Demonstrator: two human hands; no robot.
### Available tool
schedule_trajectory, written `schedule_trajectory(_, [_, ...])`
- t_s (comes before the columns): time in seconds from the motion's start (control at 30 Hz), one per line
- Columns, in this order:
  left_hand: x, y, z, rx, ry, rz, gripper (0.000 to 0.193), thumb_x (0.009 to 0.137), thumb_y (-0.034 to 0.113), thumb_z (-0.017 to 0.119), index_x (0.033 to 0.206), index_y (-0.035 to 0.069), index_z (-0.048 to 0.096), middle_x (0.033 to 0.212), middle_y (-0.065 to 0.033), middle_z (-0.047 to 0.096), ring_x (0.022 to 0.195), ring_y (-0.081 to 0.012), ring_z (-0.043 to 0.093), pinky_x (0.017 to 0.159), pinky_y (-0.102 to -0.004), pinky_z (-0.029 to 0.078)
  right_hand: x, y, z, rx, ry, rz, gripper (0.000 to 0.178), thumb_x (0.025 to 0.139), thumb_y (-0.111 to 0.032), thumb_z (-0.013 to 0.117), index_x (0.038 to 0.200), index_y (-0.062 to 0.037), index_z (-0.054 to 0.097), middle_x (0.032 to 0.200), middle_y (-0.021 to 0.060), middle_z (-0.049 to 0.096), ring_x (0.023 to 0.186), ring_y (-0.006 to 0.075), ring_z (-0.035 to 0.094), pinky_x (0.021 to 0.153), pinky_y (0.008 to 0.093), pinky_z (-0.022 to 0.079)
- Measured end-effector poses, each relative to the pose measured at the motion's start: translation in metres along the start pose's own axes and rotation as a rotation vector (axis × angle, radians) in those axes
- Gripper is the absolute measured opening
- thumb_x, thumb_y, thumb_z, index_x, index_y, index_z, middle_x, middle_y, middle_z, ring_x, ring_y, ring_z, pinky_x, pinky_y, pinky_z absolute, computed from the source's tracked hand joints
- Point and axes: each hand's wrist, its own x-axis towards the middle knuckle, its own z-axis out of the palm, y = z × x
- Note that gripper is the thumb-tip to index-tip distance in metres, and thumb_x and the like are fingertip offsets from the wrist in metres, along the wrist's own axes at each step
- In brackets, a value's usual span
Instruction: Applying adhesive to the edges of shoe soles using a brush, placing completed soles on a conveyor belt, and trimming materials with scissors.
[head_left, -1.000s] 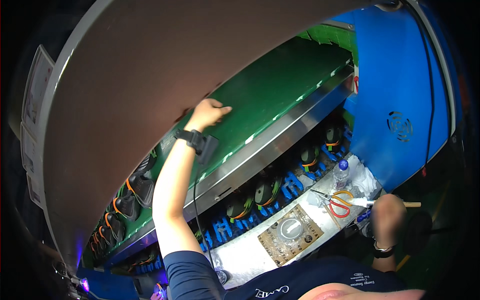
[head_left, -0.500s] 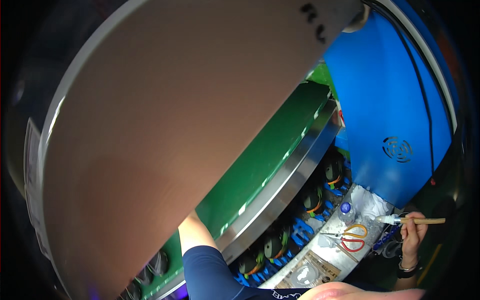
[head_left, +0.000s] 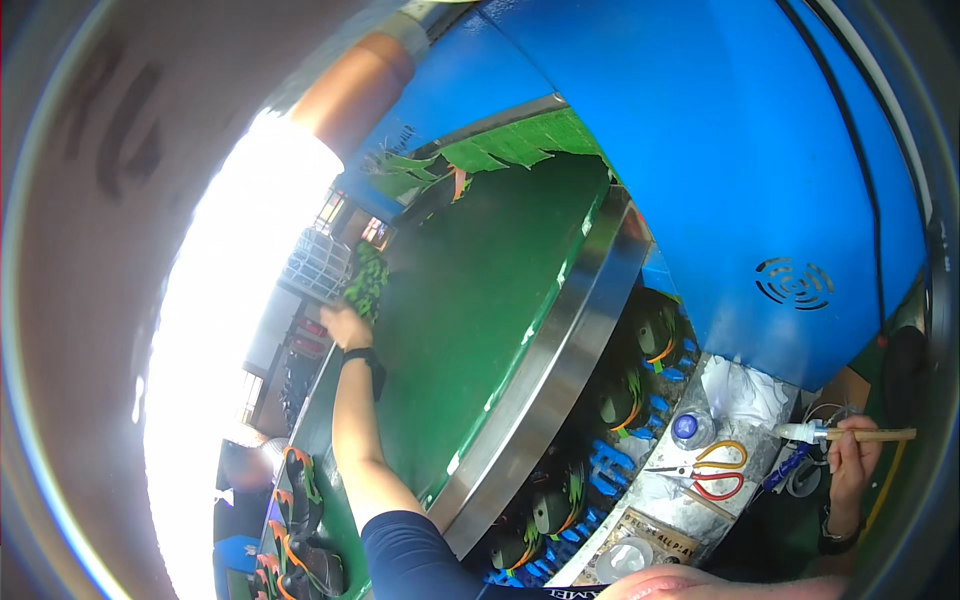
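My left arm stretches out across the green conveyor belt (head_left: 460, 290). At the belt's far left edge is my left hand (head_left: 346, 327), with a black band on its wrist; its fingers are small and blurred, and I cannot make out anything in them. On the lower right, my right hand (head_left: 852, 462) closes around the wooden handle of a brush (head_left: 880, 435). The brush's pale, whitish head points left, over a ledge (head_left: 655, 510) beside a bottle with a blue cap (head_left: 686, 428). Scissors (head_left: 718, 470) with one yellow and one red handle lie below the bottle.
Black shoes with orange and green trim (head_left: 555, 505) stand on blue racks along the ledge; others (head_left: 305, 565) sit at lower left. A blue machine housing (head_left: 740, 200) rises at right. A brown panel (head_left: 70, 300) and bright lamp (head_left: 230, 300) fill the left. Another person (head_left: 250, 470) is beyond.
The large panel that hid my left hand has shifted left in view, uncovering the belt, the lamp and my hand. My right hand still holds the brush, slightly further right.
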Motion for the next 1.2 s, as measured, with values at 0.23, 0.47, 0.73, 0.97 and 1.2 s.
schedule_trajectory(0.23, [0.018, 0.096, 0.019, 0.022, -0.019, 0.338, 0.019, 0.076, 0.014, 0.054, 0.086, -0.002, 0.058, 0.105, -0.0182, 0.042, 0.095, -0.0331, 0.048, 0.074, -0.0354, 0.047, 0.034, 0.019, -0.010, 0.075, -0.001, 0.007, 0.015, 0.081, -0.011, 0.045, 0.090, 0.0007, 0.042, 0.075, 0.0060, 0.042, 0.045, 0.0045, 0.033, 0.039, 0.0163, 0.025])
schedule_trajectory(0.47, [0.094, 0.173, 0.019, -0.047, -0.147, 0.217, 0.022, 0.069, 0.013, 0.059, 0.090, 0.003, 0.058, 0.110, -0.0181, 0.043, 0.099, -0.0317, 0.047, 0.077, -0.0357, 0.046, 0.057, 0.028, -0.018, 0.007, 0.220, 0.155, 0.014, 0.074, -0.008, 0.046, 0.086, -0.0020, 0.042, 0.060, 0.0029, 0.039, 0.037, 0.0056, 0.031, 0.033, 0.0178, 0.026])
schedule_trajectory(0.73, [0.120, 0.231, 0.067, 0.221, 0.195, 0.393, 0.033, 0.078, 0.023, 0.042, 0.107, 0.008, 0.050, 0.107, -0.0056, 0.046, 0.098, -0.0243, 0.044, 0.061, -0.0373, 0.042, 0.057, 0.067, -0.042, -0.417, 0.223, -0.230, 0.017, 0.070, -0.011, 0.049, 0.084, -0.0037, 0.043, 0.077, 0.0076, 0.047, 0.036, 0.0071, 0.032, 0.030, 0.0178, 0.025])
schedule_trajectory(0.97, [0.111, 0.246, 0.046, -0.048, -0.077, 0.314, 0.026, 0.078, 0.019, 0.044, 0.099, 0.009, 0.055, 0.097, -0.0105, 0.057, 0.096, -0.0259, 0.051, 0.070, -0.0344, 0.048, 0.063, 0.028, -0.014, -0.088, 0.247, 0.160, 0.011, 0.073, -0.010, 0.047, 0.080, -0.0028, 0.043, 0.073, 0.0058, 0.043, 0.038, 0.0060, 0.033, 0.032, 0.0174, 0.026])
schedule_trajectory(1.2, [0.066, 0.245, -0.041, -0.144, -0.110, 0.570, 0.029, 0.063, 0.007, 0.059, 0.087, -0.006, 0.053, 0.089, -0.0225, 0.055, 0.074, -0.0299, 0.059, 0.060, -0.0357, 0.049, 0.054, 0.009, 0.000, 0.106, 0.085, 0.011, 0.011, 0.077, -0.009, 0.048, 0.083, -0.0003, 0.044, 0.063, 0.0030, 0.039, 0.040, 0.0059, 0.032, 0.034, 0.0178, 0.024])
